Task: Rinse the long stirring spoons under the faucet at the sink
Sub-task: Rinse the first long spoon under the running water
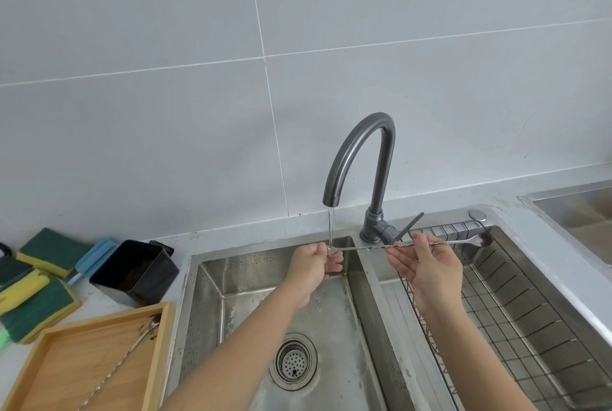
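both forearms reach up from the bottom edge over the steel sink (pixel 205 304). left hand (pixel 311 266) is raised under the spout, its grip pinching one end of a long stirring spoon (pixel 374 247) between thumb and fingertips, right where the thin stream of water (pixel 330 227) lands. right hand (pixel 430 270) sits palm up over the divider between the two basins, fingers loosely spread below, thumb and forefinger nipping the twisted shaft further along. so the spoon lies nearly level across both basins, passing just in front of the faucet (pixel 364 159) base; its far end, soiled dark brown, juts past the right hand above the wire rack (pixel 516 318) that fills the right basin.

left basin holds only a round strainer drain (pixel 293 361) and wet streaks. on the counter to the left, a wooden tray (pixel 66 367) carries a second long spoon (pixel 116 374) lying diagonally, its dirty tip near the tray's far corner. behind the tray stands a black square container (pixel 132 270), tipped toward the camera; what is inside i cannot tell. green and yellow sponges (pixel 36 298) lie near the left edge.
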